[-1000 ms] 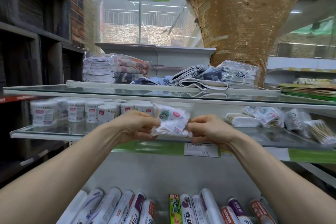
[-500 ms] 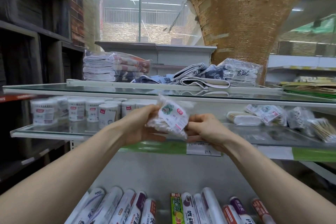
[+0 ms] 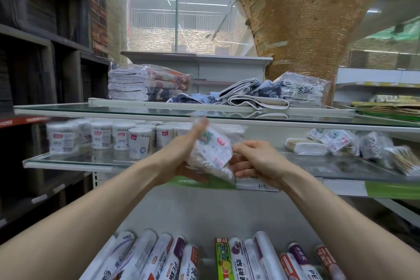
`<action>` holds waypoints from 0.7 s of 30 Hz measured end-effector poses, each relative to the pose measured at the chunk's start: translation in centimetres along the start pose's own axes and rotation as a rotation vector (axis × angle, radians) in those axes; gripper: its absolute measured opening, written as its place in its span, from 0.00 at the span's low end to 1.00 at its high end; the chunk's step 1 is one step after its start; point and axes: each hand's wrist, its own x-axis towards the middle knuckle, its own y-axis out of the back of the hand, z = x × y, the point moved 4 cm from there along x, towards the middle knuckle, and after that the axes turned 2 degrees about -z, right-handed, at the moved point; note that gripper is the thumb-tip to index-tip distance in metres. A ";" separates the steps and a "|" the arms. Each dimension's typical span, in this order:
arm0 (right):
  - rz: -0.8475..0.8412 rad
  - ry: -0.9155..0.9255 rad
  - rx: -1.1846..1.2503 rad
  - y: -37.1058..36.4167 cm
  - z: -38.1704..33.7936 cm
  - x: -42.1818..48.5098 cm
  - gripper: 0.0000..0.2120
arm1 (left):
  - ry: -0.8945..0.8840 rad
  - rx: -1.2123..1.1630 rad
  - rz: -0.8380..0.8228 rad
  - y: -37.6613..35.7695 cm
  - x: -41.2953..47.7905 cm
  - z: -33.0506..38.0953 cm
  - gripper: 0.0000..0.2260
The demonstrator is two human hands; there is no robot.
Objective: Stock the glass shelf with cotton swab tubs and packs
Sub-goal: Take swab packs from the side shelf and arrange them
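Observation:
A clear plastic pack of cotton swabs (image 3: 211,154) with a white and red label is tilted in front of the glass shelf (image 3: 68,160). My left hand (image 3: 181,154) grips its left side, thumb raised along the top. My right hand (image 3: 252,161) pinches its right edge with curled fingers. Several white cotton swab tubs (image 3: 120,135) stand on the shelf's left half. More swab packs (image 3: 334,141) lie on its right half.
An upper glass shelf (image 3: 159,112) just above the hands carries folded towels (image 3: 147,84) in plastic. Below, rolls of plastic wrap (image 3: 159,257) lie in a row. Dark wooden shelving (image 3: 34,75) stands at the left.
The pack has lifted off the shelf's front edge and tilted upright, moving slightly left. My left thumb has risen along its top; both hands keep hold.

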 end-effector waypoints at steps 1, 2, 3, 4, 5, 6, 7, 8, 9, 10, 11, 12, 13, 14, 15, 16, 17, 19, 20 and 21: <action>-0.031 0.008 -0.015 -0.2 -0.2 -0.3 0.08 | -0.037 0.070 -0.039 -0.1 -0.3 0.0 0.22; -0.048 0.019 -0.027 -0.4 -0.4 -0.6 0.08 | -0.069 0.112 -0.060 -0.1 -0.5 0.0 0.17; -0.041 0.037 -0.043 -0.3 -0.7 -0.8 0.09 | -0.081 0.115 -0.071 0.0 -0.7 -0.1 0.15; -0.015 0.075 -0.095 -0.1 -1.2 -1.0 0.09 | -0.069 0.094 -0.085 0.2 -0.8 -0.3 0.14; 0.024 0.126 -0.168 0.0 -1.7 -1.2 0.09 | -0.043 0.067 -0.102 0.4 -0.9 -0.6 0.15; 0.065 0.189 -0.244 0.1 -2.3 -1.3 0.11 | -0.013 0.046 -0.120 0.6 -1.0 -0.8 0.17; 0.104 0.246 -0.304 0.1 -2.8 -1.5 0.12 | 0.007 0.036 -0.133 0.7 -1.2 -0.9 0.18; 0.136 0.290 -0.360 0.0 -3.1 -1.6 0.13 | 0.014 0.034 -0.142 0.8 -1.3 -0.9 0.19; 0.168 0.324 -0.417 -0.1 -3.4 -1.7 0.14 | 0.010 0.043 -0.149 0.9 -1.4 -0.8 0.19; 0.188 0.348 -0.468 -0.2 -3.7 -2.0 0.13 | 0.000 0.070 -0.153 0.9 -1.5 -0.7 0.19; 0.196 0.359 -0.494 -0.3 -4.0 -2.3 0.12 | -0.012 0.117 -0.156 0.9 -1.7 -0.6 0.17; 0.183 0.362 -0.488 -0.5 -4.3 -2.6 0.10 | -0.024 0.176 -0.156 0.8 -1.9 -0.6 0.15; 0.150 0.349 -0.470 -0.8 -4.9 -2.8 0.09 | -0.034 0.228 -0.157 0.7 -2.1 -0.7 0.13; 0.099 0.324 -0.465 -1.2 -5.4 -3.0 0.08 | -0.044 0.261 -0.161 0.3 -2.2 -0.8 0.12; 0.050 0.301 -0.483 -1.9 -5.9 -3.1 0.08 | -0.055 0.282 -0.170 -0.1 -2.4 -1.0 0.11; 0.015 0.293 -0.524 -2.5 -6.3 -2.9 0.10 | -0.067 0.296 -0.183 -0.6 -2.4 -1.1 0.10; -0.010 0.286 -0.567 -3.2 -6.7 -2.7 0.12 | -0.078 0.303 -0.198 -1.1 -2.4 -1.1 0.10; -0.047 0.271 -0.626 -4.5 -7.0 -2.2 0.12 | -0.089 0.299 -0.211 -1.6 -2.3 -1.0 0.10; -0.053 0.276 -0.636 -4.8 -7.2 -2.0 0.11 | -0.090 0.285 -0.211 -1.6 -2.3 -0.9 0.10; -0.045 0.282 -0.630 -4.8 -7.3 -1.7 0.10 | -0.089 0.264 -0.210 -1.5 -2.4 -0.9 0.09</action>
